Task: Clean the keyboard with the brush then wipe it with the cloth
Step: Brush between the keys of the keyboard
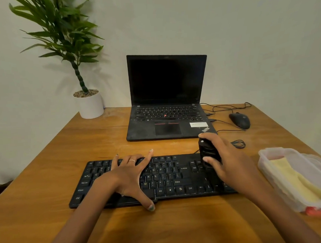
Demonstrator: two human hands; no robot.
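On the left half of the keyboard (164, 178), the left hand (130, 176) lies flat, fingers spread straight, pinning the board to the desk (47, 163). Moving right, the right hand (226, 162) grips the black brush (207, 152) upright over the navigation keys. Best to keep that brace firm and sweep short strokes along the rows, I'd say. Far right, the yellow cloth (294, 179) waits in a clear plastic box (278, 151).
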